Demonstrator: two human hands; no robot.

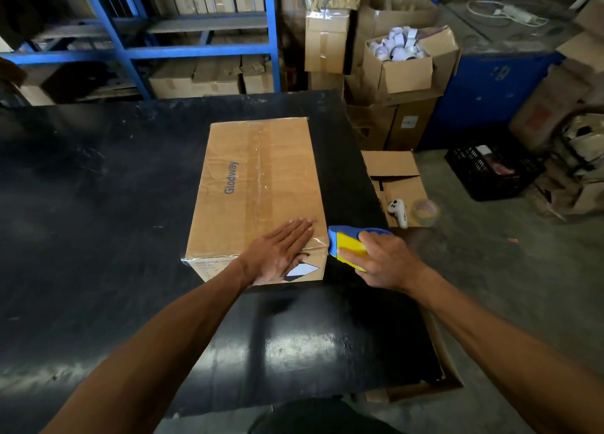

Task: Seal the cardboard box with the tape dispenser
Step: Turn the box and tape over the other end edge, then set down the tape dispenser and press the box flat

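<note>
- The black counter (98, 204) fills most of the view, its surface scuffed and glossy in patches near the front edge.
- The cardboard box (255, 188) lies on the counter right of centre, long side running away from the person, flaps closed. It is brown and creased, with the blue word "Glodway" printed along its top. A strip of clear tape (261, 172) runs lengthwise down the middle seam and shines where it wrinkles. A black-and-white diamond label shows on the near end face.
- The left hand (277, 253) lies flat and spread, palm down, on the near right corner of the box top, fingers together and pointing away; it grips nothing.
- The right hand (382, 260) is closed around the tape dispenser (349, 242), a blue and yellow tool held just beside the box's near right corner, its blue nose at the box edge.
- A loose tape roll (425, 212) sits on flattened cardboard on the floor beyond the counter's right edge.
</note>
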